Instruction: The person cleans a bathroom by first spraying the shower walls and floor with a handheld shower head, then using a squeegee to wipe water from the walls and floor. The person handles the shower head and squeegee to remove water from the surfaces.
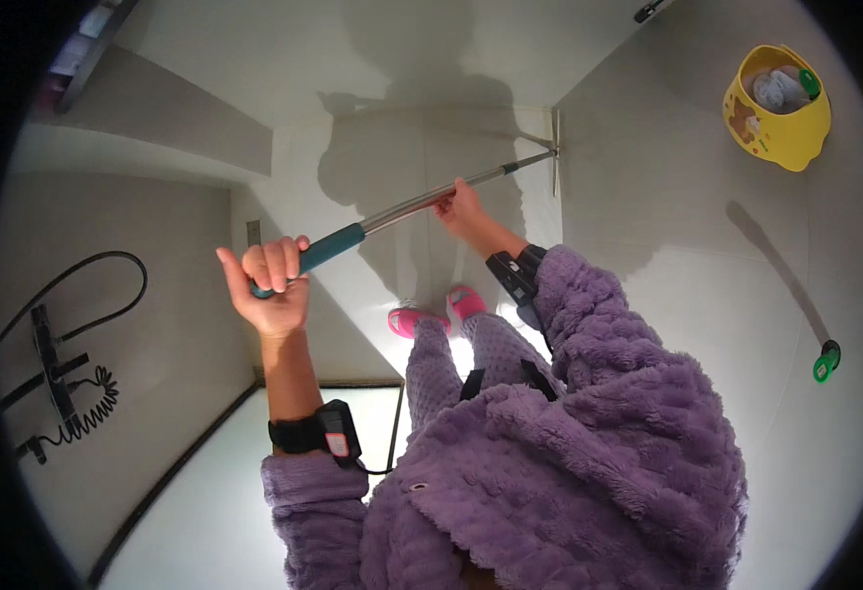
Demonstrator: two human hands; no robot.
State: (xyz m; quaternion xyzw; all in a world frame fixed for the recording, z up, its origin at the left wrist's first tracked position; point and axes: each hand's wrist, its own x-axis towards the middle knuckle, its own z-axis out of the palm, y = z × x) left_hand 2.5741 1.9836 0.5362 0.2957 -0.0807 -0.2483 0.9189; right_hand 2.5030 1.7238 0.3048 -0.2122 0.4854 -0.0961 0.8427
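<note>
Both hands hold a long-handled squeegee [407,208] with a telescoping metal pole and a teal grip. My left hand [276,280] has its fingers wrapped over the teal grip near its end, the thumb sticking out. Farther along, my right hand [461,206] closes round the metal part of the pole. The pole slants up to the right, and its thin crosswise head [555,155] is seen edge-on at the wall corner. Black devices are strapped to both wrists, below purple fleece sleeves.
A yellow bin [783,128] with several items inside is at the upper right. Below it is a green round object [827,362] against the wall. At left are a black shower fixture [53,374] and its hose. Pink slippers [418,321] are on my feet.
</note>
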